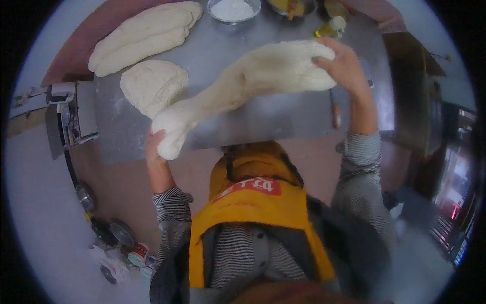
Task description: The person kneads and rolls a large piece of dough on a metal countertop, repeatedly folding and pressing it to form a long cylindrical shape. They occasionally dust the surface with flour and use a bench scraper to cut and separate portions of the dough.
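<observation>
A long strip of pale dough (258,71) is stretched between my two hands above the metal table. My left hand (156,152) grips its narrower, drooping end near the table's front edge. On the right, my right hand (347,66) holds the wide, thick end, thumb on top and fingers hidden behind it. The strip sags and thins in the middle. Just behind its left end lies a rounded lump of dough (153,86) on the table. Farther back on the left rest long, thick dough slabs (147,35), side by side.
Along the back of the metal table (298,119) stand a bowl of white flour (232,10), a bowl with yellow contents (288,7) and a bottle of yellow oil (330,27). A knife-like tool with a brown handle (336,116) lies at the right. Metal bowls (122,232) sit on the floor at left.
</observation>
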Tool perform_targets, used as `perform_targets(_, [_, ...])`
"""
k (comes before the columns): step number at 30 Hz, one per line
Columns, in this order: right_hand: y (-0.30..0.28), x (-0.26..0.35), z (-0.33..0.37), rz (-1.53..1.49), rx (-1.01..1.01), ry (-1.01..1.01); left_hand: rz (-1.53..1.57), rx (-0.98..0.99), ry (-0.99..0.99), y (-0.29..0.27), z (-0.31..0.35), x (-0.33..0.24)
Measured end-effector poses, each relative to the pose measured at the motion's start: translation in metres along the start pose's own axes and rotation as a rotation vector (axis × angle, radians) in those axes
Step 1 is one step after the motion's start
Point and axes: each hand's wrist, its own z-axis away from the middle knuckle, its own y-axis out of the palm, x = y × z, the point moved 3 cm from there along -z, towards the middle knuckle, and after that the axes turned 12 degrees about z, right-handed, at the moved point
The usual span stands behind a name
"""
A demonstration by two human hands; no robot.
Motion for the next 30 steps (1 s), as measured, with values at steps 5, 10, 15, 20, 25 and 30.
perform_targets(5, [0.15,-0.163,0.007,-0.133,0.207,0.209,-0.119,-0.076,0.027,0.009,0.005,-0.021])
perform_targets(10, [0.215,-0.145,0.038,-0.593,0.36,0.379,-0.265,-0.073,-0.062,0.084,0.012,0.035])
perform_targets(15, [0.201,-0.155,0.038,-1.237,0.283,0.706,-1.423,0.666,0.313,0.156,-0.034,0.181])
perform_targets(20, [0.209,-0.181,0.025,-0.359,0.19,0.46,-1.29,0.467,0.041,0.178,-0.035,0.232])
perform_targets(25, [0.218,-0.178,0.02,0.176,0.296,0.085,-1.812,0.281,0.571,0.104,-0.072,0.194])
perform_targets(30, [0.167,-0.094,0.0,0.592,-0.2,0.075,-1.809,0.297,0.709,0.077,-0.05,0.183])
